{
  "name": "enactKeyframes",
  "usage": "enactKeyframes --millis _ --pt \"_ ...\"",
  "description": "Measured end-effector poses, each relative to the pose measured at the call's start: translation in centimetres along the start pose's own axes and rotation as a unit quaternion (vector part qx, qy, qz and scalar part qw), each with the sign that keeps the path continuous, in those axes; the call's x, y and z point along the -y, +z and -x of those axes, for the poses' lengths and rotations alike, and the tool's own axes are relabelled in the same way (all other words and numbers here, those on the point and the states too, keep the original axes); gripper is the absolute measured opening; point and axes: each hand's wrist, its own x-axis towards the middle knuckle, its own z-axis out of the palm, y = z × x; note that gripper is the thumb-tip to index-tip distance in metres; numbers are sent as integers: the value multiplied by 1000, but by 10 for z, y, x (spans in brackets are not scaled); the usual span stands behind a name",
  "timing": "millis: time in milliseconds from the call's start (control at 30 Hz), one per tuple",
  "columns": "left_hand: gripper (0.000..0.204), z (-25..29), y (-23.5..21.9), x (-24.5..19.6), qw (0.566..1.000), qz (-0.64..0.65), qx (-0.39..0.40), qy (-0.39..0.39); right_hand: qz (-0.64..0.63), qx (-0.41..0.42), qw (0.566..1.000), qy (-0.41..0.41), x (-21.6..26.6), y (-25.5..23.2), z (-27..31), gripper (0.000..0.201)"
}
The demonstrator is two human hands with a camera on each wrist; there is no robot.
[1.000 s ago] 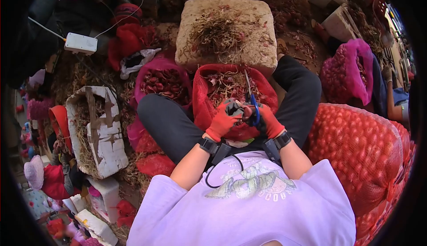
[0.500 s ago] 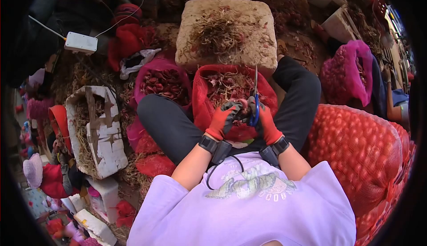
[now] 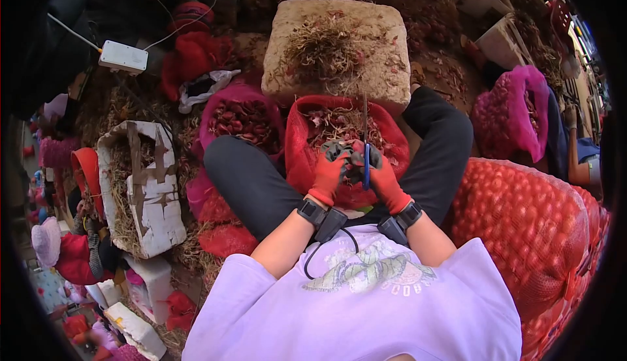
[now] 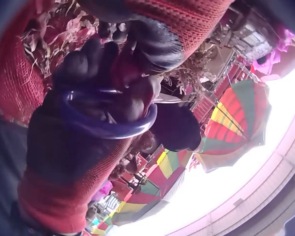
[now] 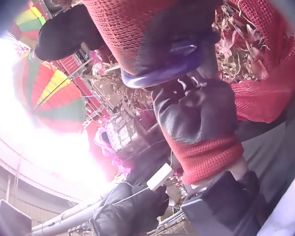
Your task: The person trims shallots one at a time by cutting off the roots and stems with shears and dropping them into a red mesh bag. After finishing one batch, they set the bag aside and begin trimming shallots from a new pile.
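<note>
My right hand [image 3: 386, 177], in a red glove with dark palm, grips blue-handled scissors [image 3: 366, 165]. Their blades point away from me over an open red mesh bag [image 3: 297, 155] of shallot trimmings. My left hand [image 3: 330, 170], gloved alike, has its fingers curled round a small reddish shallot [image 3: 358, 145], mostly hidden by the gloves. Both hands meet close together above the near side of the bag. One blue handle loop [image 4: 108, 130] rings the right fingers in the left wrist view; the right wrist view shows the left glove [image 5: 196, 110] just below the loop.
A foam block [image 3: 385, 41] topped with dry stalks stands beyond the bag. A pink bag [image 3: 245, 122] of red shallots sits by my left knee. Full red net sacks [image 3: 522, 224] press up on my right. A broken white foam box [image 3: 157, 214] stands at left.
The scissors have swung from a slant to nearly straight ahead, and the right hand has turned with them. The left hand stays beside them, its fingers shifting round the shallot.
</note>
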Motion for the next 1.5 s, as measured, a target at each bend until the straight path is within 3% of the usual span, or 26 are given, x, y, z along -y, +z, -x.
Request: enactKeyframes --millis 67,167,267,367,467,567,600,667,767,867,1000,1067,1133,1200,1233,1333,1467,1500 --pt "14 5 -2 -12 977 139 58 -154 -11 0 1000 -6 1 4 0 36" --pt "17 10 3 -25 961 196 47 -188 19 20 1000 13 6 -1 1 39" --pt "20 11 11 -54 961 124 11 -248 88 -7 994 -60 14 6 6 31" --pt "21 7 7 -52 978 87 61 -179 375 -28 911 -170 5 -10 -5 25" --pt "27 4 6 -63 986 35 113 -120 436 -46 875 -206 21 -3 -2 25" --pt "32 -2 -4 -52 985 -121 125 -12 433 -33 878 -199 27 1 1 25" --pt "29 1 -5 -48 987 -121 98 -45 376 -13 910 -174 26 1 2 26" --pt "23 12 16 -82 986 -119 44 -112 255 29 959 -119 25 0 5 29" --pt "22 14 8 -52 972 -215 4 98 -38 89 994 42 32 -10 10 37" --pt "22 4 1 -46 993 -6 99 -63 -95 97 983 127 41 -18 13 43" --pt "22 1 7 -64 977 -33 158 -139 -72 99 989 89 34 -24 13 37" --pt "20 3 4 -69 972 -67 170 -147 26 65 997 34 33 -17 13 31" --pt "14 6 7 -66 982 -65 149 -102 173 35 983 -55 33 -9 13 27" --pt "13 6 9 -60 985 -71 133 -82 361 5 915 -178 34 -3 15 25" --pt "14 6 10 -58 985 -78 127 -87 428 -23 891 -153 38 0 17 28" --pt "17 5 9 -63 976 -134 138 -100 420 -18 888 -188 39 1 18 30" --pt "29 11 16 -75 974 -158 147 -73 183 50 979 -69 38 -12 14 31" --pt "32 13 13 -69 962 -228 148 2 108 71 991 -26 47 -12 18 31"
